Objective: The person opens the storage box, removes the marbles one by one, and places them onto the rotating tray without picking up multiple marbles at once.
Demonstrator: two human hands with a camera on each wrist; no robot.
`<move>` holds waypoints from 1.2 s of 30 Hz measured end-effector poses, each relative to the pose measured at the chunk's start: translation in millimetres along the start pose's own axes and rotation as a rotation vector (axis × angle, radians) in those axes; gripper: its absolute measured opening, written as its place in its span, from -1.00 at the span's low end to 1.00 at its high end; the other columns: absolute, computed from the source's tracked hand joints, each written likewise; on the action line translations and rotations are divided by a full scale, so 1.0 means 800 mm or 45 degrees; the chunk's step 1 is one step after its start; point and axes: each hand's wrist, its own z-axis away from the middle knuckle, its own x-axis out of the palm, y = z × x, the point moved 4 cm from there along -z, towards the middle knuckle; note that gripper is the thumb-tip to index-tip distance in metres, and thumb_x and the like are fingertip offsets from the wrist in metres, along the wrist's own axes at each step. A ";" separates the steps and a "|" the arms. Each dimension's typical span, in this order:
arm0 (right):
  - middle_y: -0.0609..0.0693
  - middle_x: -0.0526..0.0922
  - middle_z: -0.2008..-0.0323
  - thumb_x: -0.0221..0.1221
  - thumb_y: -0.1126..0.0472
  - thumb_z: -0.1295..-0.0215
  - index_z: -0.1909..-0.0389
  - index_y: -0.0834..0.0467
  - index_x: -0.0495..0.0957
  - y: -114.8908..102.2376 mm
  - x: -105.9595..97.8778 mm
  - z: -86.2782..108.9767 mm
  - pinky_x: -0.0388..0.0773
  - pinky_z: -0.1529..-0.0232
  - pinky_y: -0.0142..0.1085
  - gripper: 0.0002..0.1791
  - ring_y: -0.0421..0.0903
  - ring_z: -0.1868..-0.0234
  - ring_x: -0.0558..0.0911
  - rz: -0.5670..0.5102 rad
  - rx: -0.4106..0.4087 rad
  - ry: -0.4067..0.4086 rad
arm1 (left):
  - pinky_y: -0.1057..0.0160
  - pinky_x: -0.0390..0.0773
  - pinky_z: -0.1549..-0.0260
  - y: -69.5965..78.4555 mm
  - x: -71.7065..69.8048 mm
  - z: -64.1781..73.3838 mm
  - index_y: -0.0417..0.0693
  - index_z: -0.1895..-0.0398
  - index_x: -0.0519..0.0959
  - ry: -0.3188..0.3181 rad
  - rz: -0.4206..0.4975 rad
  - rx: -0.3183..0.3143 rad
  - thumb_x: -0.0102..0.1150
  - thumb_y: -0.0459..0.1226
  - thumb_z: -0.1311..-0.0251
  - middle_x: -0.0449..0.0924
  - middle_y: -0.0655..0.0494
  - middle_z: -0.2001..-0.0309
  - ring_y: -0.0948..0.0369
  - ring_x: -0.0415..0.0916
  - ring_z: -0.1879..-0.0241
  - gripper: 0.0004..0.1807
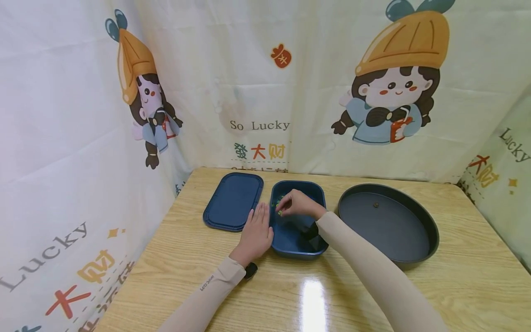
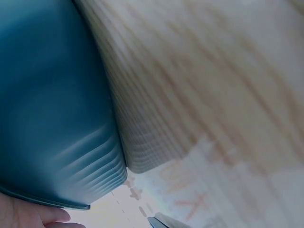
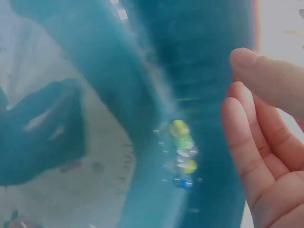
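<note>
A deep blue rectangular tub [image 1: 292, 251] stands on the table. My left hand [image 1: 256, 234] lies along its left side with fingers straight; in the left wrist view, fingers [image 2: 35, 213] touch the tub's rim. Inside the tub, near its left wall, is my right hand [image 1: 297, 203], its fingers bent downward. The right wrist view shows its thumb and fingertips slightly apart, with nothing visible between them. Beside these fingers, a small cluster of shiny yellow, green, clear and blue beads [image 3: 183, 152] lies against the tub's inner wall. The beads are blurred.
Left of the tub lies a flat blue lid [image 1: 233, 201]. To the right stands a wide dark round pan [image 1: 386, 230] with a small brownish spot or object [image 1: 376, 204] in it. A printed curtain [image 1: 315, 106] encloses the wooden table [image 1: 166, 267].
</note>
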 end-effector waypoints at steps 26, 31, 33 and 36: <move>0.15 0.70 0.17 0.28 0.23 -0.15 0.19 0.22 0.68 0.016 -0.127 0.119 0.59 0.28 -0.40 -0.78 -0.24 0.32 0.67 0.060 0.107 0.307 | -0.01 -0.05 -0.43 0.001 -0.003 0.002 -0.29 -0.46 -0.07 -0.008 -0.006 0.012 -0.18 -0.16 -0.38 -0.06 -0.16 -0.48 0.01 -0.14 -0.49 -0.32; 0.24 0.69 0.17 0.27 0.27 -0.15 0.18 0.29 0.66 0.039 -0.149 0.151 0.58 0.31 -0.46 -0.76 -0.34 0.35 0.66 0.037 0.147 0.406 | -0.01 -0.06 -0.43 0.001 -0.002 0.001 -0.29 -0.46 -0.07 -0.015 -0.003 0.012 -0.19 -0.16 -0.39 -0.07 -0.16 -0.48 0.00 -0.13 -0.49 -0.32; 0.25 0.68 0.18 0.27 0.26 -0.15 0.17 0.31 0.65 0.050 -0.158 0.164 0.58 0.32 -0.46 -0.74 -0.38 0.36 0.65 0.044 0.159 0.445 | -0.01 -0.06 -0.43 0.001 -0.002 0.001 -0.29 -0.46 -0.07 -0.010 0.001 0.010 -0.18 -0.17 -0.38 -0.07 -0.16 -0.48 0.00 -0.13 -0.49 -0.32; 0.16 0.70 0.22 0.28 0.19 -0.16 0.15 0.32 0.64 0.070 -0.168 0.181 0.58 0.35 -0.42 -0.69 -0.42 0.36 0.62 0.059 0.194 0.493 | -0.01 -0.06 -0.43 0.000 -0.002 0.001 -0.29 -0.46 -0.06 0.000 0.009 0.008 -0.17 -0.17 -0.38 -0.07 -0.15 -0.48 0.01 -0.13 -0.49 -0.32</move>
